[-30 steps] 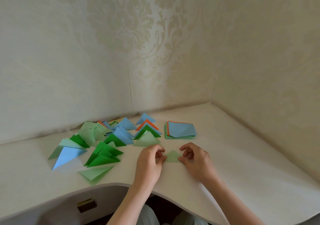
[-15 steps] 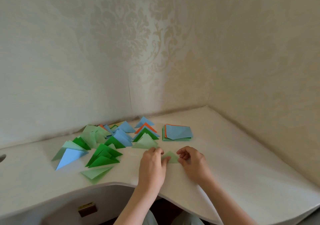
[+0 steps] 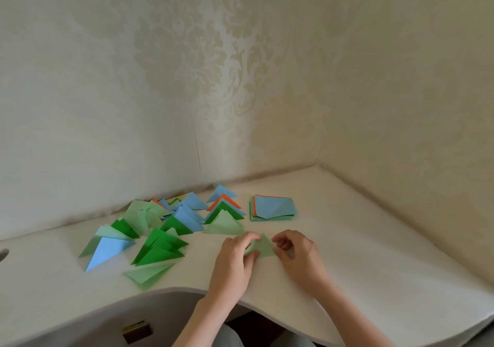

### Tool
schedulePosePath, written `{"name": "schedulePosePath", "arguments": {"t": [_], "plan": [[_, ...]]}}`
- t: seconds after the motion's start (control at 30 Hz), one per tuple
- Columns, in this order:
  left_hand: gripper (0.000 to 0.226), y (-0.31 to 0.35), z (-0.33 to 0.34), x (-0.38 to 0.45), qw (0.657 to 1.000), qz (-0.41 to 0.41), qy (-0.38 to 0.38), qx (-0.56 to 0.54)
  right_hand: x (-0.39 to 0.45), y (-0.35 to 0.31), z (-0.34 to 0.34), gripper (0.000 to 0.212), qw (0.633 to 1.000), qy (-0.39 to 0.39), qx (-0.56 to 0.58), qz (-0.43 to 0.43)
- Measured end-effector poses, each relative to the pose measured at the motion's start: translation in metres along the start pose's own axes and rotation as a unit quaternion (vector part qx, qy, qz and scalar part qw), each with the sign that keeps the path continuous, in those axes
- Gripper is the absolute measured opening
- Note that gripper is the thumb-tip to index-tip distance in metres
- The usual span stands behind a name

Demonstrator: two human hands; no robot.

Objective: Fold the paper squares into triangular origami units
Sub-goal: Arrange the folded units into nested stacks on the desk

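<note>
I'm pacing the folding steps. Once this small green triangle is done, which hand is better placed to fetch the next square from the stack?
Probably the right hand: the stack of squares lies beyond it on its side, while the left hand pinches the green triangle and would have to cross over.

Left hand (image 3: pixel 234 257) pinches the pale green triangle (image 3: pixel 263 246) flat on the worktop (image 3: pixel 374 253) near its front edge; right hand (image 3: pixel 296 250), fingers curled, touches its right side. Folded triangles (image 3: pixel 160 229) lie toward the left; square stack (image 3: pixel 272 207) sits toward the back.
</note>
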State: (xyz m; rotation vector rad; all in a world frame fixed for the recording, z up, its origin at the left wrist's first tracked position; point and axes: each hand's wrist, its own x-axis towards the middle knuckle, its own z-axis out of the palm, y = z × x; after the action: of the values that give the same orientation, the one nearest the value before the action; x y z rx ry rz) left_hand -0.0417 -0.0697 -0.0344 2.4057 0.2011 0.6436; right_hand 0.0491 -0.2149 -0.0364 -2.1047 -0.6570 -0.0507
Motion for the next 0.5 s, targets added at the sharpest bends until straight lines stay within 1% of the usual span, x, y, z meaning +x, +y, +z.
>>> {"name": "schedulePosePath", "arguments": {"t": [0.07,0.13,0.2,0.23,0.37,0.5], "plan": [[0.024,-0.009,-0.004,0.003,1.000,-0.003,0.009,-0.011,0.000,-0.003,-0.001,0.014,1.000,0.005,0.007,-0.003],[0.021,-0.022,-0.012,0.009,1.000,-0.009,0.026,-0.012,0.005,-0.007,-0.001,0.010,0.999,0.047,-0.001,-0.018],[0.021,-0.037,-0.024,0.015,0.999,-0.017,0.043,-0.004,0.014,-0.009,-0.001,0.009,0.993,0.092,-0.051,-0.059],[0.021,-0.045,-0.030,0.018,0.998,-0.026,0.049,-0.002,0.020,-0.009,0.000,0.012,0.989,0.099,-0.084,-0.073],[0.021,-0.066,-0.038,0.023,0.997,-0.052,0.062,0.006,0.045,-0.009,0.004,0.027,0.977,0.073,-0.191,-0.061],[0.023,-0.070,-0.029,0.024,0.995,-0.034,0.083,0.045,0.062,-0.012,0.012,0.034,0.970,0.041,-0.237,-0.034]]}}
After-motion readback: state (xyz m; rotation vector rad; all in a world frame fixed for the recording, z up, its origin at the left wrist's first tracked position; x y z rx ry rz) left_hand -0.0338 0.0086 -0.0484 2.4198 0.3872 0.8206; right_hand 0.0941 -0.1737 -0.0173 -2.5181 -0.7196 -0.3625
